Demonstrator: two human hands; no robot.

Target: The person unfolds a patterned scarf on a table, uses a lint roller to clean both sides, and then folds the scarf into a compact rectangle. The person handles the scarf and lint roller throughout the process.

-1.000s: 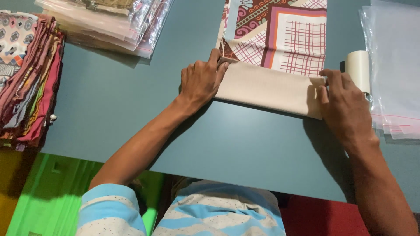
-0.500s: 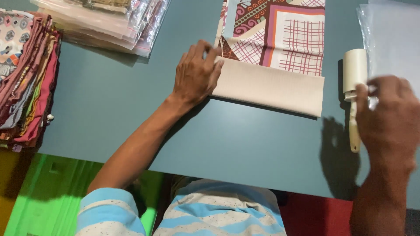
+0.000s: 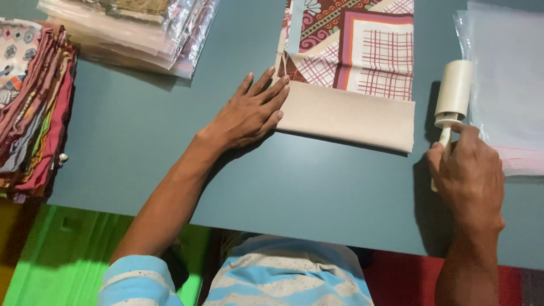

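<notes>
A patterned cloth [image 3: 362, 51] in maroon, pink and cream lies on the grey-blue table [image 3: 317, 187], its near end folded over to show a plain beige band [image 3: 348, 116]. My left hand [image 3: 249, 110] lies flat with fingers spread on the left edge of that fold. My right hand [image 3: 467, 175] grips the handle of a cream lint roller [image 3: 453, 90], whose roll head sits just right of the cloth, near the table surface.
A stack of folded colourful cloths [image 3: 34, 102] sits at the left edge. Bagged items in clear plastic [image 3: 136, 28] lie at the back left. Empty clear plastic bags [image 3: 504, 85] lie at the right. The table's near edge runs above my striped shirt.
My right hand left the fold's right end, moved right and took hold of the lint roller's handle. My left hand flattened onto the fold's left edge.
</notes>
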